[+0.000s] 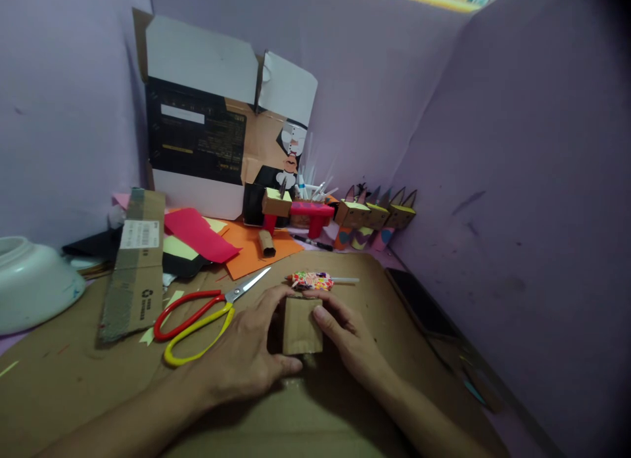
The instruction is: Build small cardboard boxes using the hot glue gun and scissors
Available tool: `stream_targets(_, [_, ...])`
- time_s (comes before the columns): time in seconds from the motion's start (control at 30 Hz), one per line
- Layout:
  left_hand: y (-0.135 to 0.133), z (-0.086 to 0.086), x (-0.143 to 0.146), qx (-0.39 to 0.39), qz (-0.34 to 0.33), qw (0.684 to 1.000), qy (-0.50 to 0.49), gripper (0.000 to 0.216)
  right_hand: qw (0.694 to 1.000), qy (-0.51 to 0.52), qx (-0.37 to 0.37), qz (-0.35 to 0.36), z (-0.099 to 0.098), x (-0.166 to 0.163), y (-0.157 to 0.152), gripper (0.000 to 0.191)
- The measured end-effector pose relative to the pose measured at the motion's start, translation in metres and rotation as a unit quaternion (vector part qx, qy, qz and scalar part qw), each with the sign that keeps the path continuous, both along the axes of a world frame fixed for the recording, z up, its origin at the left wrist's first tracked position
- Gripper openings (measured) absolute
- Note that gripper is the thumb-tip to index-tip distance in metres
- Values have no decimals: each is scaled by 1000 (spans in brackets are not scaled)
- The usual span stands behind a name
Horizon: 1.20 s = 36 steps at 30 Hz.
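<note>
A small brown cardboard box is held between my two hands, just above or on the cardboard-covered work surface. My left hand curls around its left side, the thumb at the near bottom edge and fingers at the far edge. On the right side, my right hand presses its thumb on the top corner, with fingers reaching behind. Just beyond the box lies a colourfully patterned glue gun with a clear glue stick in its end. Left of my left hand, scissors with red and yellow handles lie with blades together.
A cardboard strip and a white bowl are at left. Behind are coloured paper, a cardboard roll, a marker and several box-headed paper figures. An unfolded carton leans on the wall; a dark phone-like slab lies right.
</note>
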<state>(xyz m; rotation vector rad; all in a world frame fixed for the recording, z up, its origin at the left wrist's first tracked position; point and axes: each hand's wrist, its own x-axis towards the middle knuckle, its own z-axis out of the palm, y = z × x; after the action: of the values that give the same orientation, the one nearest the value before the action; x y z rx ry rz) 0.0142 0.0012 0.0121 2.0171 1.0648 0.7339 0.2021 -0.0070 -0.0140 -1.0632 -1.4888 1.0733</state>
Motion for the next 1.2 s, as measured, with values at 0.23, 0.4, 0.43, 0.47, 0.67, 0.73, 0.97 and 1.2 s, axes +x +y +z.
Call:
stream_targets(0.23, [3,5,-2,48,-25,998,45,69,1000,-10,18,7,0,-1,0,27])
stream_targets(0.4, [3,8,-3,84,-45,994,47,67,999,28,34,22,2,-1,-2,23])
stream_targets(0.43, [3,8,-3,87,-44,994,47,67,999,38,29,26,2,-1,-2,22])
stream_targets(0.47, [3,8,-3,90,-44,994,47,67,998,47,23,29,2,-1,-2,22])
stream_targets(0.67, [5,-4,-5,145,-73,987,19,71,997,73,5,35,1,1,-2,24])
stream_targets(0.73, [6,-11,-8,196,-78,977,10,73,993,103,-11,57,1,2,-3,36])
stream_targets(0.97, [5,-20,-15,220,-90,969,66,84,979,176,-11,99,-1,3,2,68])
stream_targets(1.2, [9,-15,-15,-3,-46,999,-29,108,982,153,-11,105,1,4,-1,68])
